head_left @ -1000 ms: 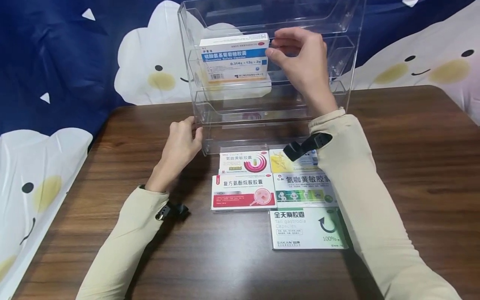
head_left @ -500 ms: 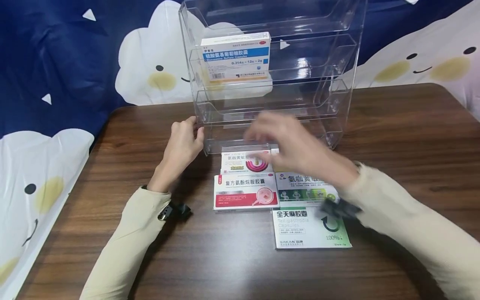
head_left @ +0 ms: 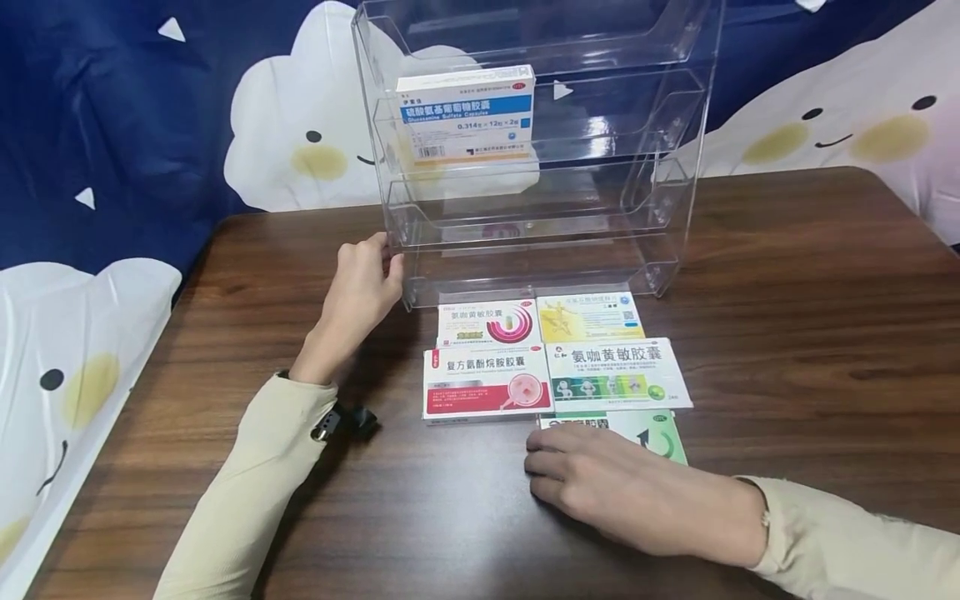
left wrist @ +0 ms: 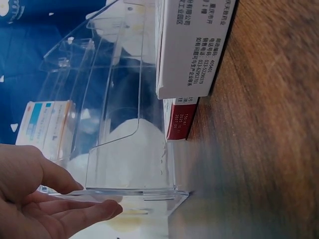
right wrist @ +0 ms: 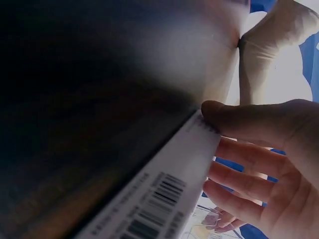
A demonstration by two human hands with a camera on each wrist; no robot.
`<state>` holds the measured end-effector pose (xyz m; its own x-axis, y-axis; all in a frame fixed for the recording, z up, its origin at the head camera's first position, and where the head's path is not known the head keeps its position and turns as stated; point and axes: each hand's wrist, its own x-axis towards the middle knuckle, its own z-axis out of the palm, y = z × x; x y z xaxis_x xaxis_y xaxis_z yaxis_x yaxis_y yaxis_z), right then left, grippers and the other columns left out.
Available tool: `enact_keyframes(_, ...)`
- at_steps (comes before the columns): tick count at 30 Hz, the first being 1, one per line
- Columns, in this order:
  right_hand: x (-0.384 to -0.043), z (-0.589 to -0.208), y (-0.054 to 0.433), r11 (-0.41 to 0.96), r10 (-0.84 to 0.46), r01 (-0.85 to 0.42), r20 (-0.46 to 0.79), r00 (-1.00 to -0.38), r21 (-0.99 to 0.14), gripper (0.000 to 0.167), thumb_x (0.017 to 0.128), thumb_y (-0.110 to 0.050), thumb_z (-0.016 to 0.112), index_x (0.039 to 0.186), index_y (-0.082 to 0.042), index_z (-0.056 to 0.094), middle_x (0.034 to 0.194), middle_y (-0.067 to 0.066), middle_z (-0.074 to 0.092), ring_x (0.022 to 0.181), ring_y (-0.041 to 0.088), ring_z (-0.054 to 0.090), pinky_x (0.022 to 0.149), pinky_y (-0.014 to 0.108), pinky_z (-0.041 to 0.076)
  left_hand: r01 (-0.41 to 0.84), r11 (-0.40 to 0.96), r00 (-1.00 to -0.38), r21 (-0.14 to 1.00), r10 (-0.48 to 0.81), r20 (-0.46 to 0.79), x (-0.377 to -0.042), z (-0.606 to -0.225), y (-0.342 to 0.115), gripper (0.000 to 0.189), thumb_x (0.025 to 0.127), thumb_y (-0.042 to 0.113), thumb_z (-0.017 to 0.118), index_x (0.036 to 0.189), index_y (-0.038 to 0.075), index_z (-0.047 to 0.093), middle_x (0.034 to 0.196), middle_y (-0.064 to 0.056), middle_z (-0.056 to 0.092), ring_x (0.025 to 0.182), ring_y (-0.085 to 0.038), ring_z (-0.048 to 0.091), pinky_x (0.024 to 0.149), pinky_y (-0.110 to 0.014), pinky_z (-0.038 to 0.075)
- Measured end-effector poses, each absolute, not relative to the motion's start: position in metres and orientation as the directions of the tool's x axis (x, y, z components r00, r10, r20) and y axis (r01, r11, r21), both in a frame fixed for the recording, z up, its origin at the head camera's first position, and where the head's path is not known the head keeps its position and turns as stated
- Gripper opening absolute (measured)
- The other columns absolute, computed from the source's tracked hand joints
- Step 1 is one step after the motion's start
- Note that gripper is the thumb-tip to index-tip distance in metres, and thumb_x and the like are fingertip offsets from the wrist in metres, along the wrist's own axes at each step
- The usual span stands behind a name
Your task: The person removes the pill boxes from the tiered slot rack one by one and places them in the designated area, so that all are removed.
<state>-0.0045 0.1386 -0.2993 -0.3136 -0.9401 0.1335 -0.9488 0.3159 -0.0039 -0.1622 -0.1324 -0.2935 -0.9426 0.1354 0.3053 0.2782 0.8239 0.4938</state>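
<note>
My left hand (head_left: 360,275) grips the lower left side panel of a clear acrylic display rack (head_left: 660,279), thumb on one face and fingers on the other in the left wrist view. My right hand (head_left: 600,483) is over a green-and-white capsule box (head_left: 663,437) lying flat on the table. In the right wrist view its thumb (right wrist: 239,119) presses the barcoded side of that box (right wrist: 164,199), near a corner, while the other fingers curve round from the opposite side; some fingertips are hidden. One blue-and-white glucosamine box (head_left: 468,125) stands upright at the left of a rack tier.
Between rack and right hand lie a pink-ringed white box (head_left: 487,323), a yellow-and-white box (head_left: 588,318), a red-and-white box (head_left: 487,383) and a white box with a green strip (head_left: 618,375), close together. A cloud-patterned blue cloth (head_left: 112,150) hangs behind the wooden table (head_left: 825,333).
My right hand has left the glucosamine box on the rack, swept down over the flat boxes and come to the nearest one, the green-and-white box. The left hand stays on the rack.
</note>
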Motion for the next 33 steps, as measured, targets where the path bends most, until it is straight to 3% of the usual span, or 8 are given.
enact_keyframes(3,-0.0046,-0.3006,0.1398,0.323,-0.936,-0.946,0.144,-0.321,-0.009,0.023,0.069,0.006,0.063,0.077,-0.015,0.060,0.078,-0.006,0.049,0.081,0.015,0.045,0.074,0.029,0.045,0.284,0.825,-0.940,0.489,0.137,0.313,-0.1626,-0.2946,-0.1320,0.017,0.090,0.001,0.052,0.092,-0.013,0.063,0.084,-0.026,0.069,0.069,-0.027,0.055,0.060,-0.038,0.047)
enact_keyframes(10,-0.0038,-0.3008,0.1452,0.318,-0.935,-0.948,0.165,-0.314,-0.006,0.024,0.067,0.007,0.062,0.074,-0.016,0.058,0.075,-0.007,0.049,0.080,0.014,0.047,0.073,0.028,0.044,0.279,0.820,-0.942,0.500,0.131,0.310,-0.1628,-0.2938,-0.1322,0.018,0.091,0.001,0.052,0.094,-0.013,0.063,0.085,-0.026,0.068,0.069,-0.027,0.056,0.060,-0.039,0.048)
enact_keyframes(18,-0.0040,-0.3021,0.1482,0.308,-0.938,-0.951,0.165,-0.306,-0.011,0.024,0.068,0.007,0.064,0.076,-0.015,0.061,0.078,-0.007,0.054,0.086,0.013,0.051,0.078,0.028,0.045,0.278,0.822,-0.941,0.497,0.130,0.312,-0.1626,-0.2943,-0.1314,0.018,0.090,0.001,0.053,0.095,-0.012,0.064,0.088,-0.026,0.069,0.075,-0.030,0.060,0.067,-0.042,0.050)
enact_keyframes(30,-0.0046,-0.3044,0.1484,0.286,-0.941,-0.958,0.192,-0.278,0.014,0.018,0.071,0.003,0.063,0.075,-0.014,0.061,0.080,-0.006,0.058,0.088,0.013,0.054,0.081,0.028,0.046,0.278,0.821,-0.940,0.498,0.126,0.317,-0.1627,-0.2945,-0.1316,0.017,0.090,0.002,0.053,0.093,-0.011,0.064,0.084,-0.024,0.069,0.074,-0.032,0.057,0.066,-0.042,0.048)
enact_keyframes(33,-0.0066,-0.3023,0.1486,0.284,-0.940,-0.958,0.188,-0.285,-0.033,0.016,0.073,0.000,0.067,0.078,-0.014,0.062,0.081,-0.007,0.059,0.088,0.012,0.054,0.081,0.027,0.047,0.278,0.824,-0.940,0.494,0.128,0.315,-0.1627,-0.2945,-0.1321,0.017,0.090,0.002,0.053,0.094,-0.011,0.064,0.085,-0.024,0.069,0.075,-0.033,0.057,0.066,-0.042,0.048)
